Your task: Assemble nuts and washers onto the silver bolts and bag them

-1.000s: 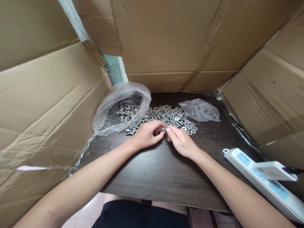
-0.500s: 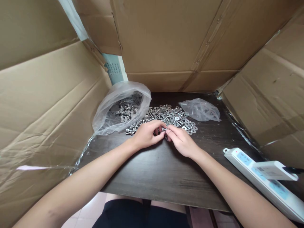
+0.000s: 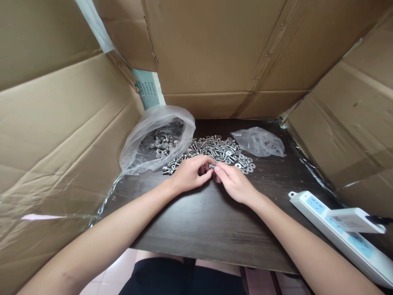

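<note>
My left hand [image 3: 194, 173] and my right hand [image 3: 232, 179] meet above the near edge of a heap of loose metal hardware. Between their fingertips is a small silver bolt [image 3: 211, 166], partly hidden by the fingers. The fingers of both hands are closed on it, the right thumb and forefinger pinching its right end. Just behind them lies the pile of bolts [image 3: 217, 152], with flat washers [image 3: 249, 166] along its right side. Whether a washer or nut sits on the held bolt cannot be made out.
An open clear plastic bag [image 3: 132, 153] of bolts stands at the left. A flatter plastic bag [image 3: 260, 141] lies back right. On the right rests a white power strip [image 3: 334, 241] with a plugged-in adapter. Cardboard walls [image 3: 224, 49] enclose the dark table [image 3: 196, 229].
My right fingers have shifted slightly to the left and cover more of the bolt. Otherwise the hands, the heap and the bags stay where they were.
</note>
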Motion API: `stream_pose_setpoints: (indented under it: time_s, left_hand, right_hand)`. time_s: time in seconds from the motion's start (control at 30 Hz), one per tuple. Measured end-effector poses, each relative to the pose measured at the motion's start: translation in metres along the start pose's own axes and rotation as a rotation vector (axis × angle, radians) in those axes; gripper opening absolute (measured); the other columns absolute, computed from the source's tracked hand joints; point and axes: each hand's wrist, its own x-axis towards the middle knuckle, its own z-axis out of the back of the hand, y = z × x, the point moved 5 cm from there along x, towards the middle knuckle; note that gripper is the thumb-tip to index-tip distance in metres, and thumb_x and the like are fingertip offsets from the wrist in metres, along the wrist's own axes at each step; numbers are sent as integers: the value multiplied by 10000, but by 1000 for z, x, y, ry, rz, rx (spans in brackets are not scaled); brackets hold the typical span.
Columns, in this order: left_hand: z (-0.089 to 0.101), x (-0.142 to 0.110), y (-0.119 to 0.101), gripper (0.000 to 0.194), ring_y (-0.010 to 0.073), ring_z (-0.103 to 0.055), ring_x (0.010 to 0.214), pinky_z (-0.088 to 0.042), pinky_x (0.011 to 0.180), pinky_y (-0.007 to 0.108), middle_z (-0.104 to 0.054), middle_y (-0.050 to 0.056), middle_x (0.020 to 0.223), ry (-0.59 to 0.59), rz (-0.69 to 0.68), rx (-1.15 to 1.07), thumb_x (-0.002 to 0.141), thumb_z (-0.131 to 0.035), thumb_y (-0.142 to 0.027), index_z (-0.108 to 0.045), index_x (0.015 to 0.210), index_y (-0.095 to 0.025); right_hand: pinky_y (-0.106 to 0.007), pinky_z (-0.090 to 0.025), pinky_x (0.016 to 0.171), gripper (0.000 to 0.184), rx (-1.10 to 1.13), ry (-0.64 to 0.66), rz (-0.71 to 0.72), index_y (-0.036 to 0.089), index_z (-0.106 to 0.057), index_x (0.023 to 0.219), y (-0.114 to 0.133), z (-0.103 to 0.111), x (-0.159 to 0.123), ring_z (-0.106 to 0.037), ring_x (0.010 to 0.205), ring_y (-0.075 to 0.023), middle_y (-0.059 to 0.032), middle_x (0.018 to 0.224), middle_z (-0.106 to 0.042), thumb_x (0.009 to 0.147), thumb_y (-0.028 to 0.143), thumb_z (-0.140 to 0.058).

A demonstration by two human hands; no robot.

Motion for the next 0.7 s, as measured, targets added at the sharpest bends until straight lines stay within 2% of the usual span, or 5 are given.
stream_pose_setpoints:
  time_s: [0.5, 0.7]
  left_hand:
    - [-1, 0, 0, 175, 127, -608, 701, -502, 692, 252, -666, 9, 858, 8, 2, 11, 879, -619, -208, -648, 1050, -188]
    - [-2, -1, 2, 175, 127, -601, 703, -491, 684, 251, -650, 1, 838, 12, 5, 13, 867, -623, -204, -642, 1040, -191]
  right_hand:
    - [-308, -396, 681, 385, 17, 11, -3, 225, -475, 717, -1, 0, 0, -545, 655, -170, -2, 692, -571, 1052, 356, -338]
    - [-310, -385, 685, 325, 12, 29, -7, 224, -488, 724, -1, 0, 0, -549, 680, -178, -4, 709, -588, 1016, 318, -381]
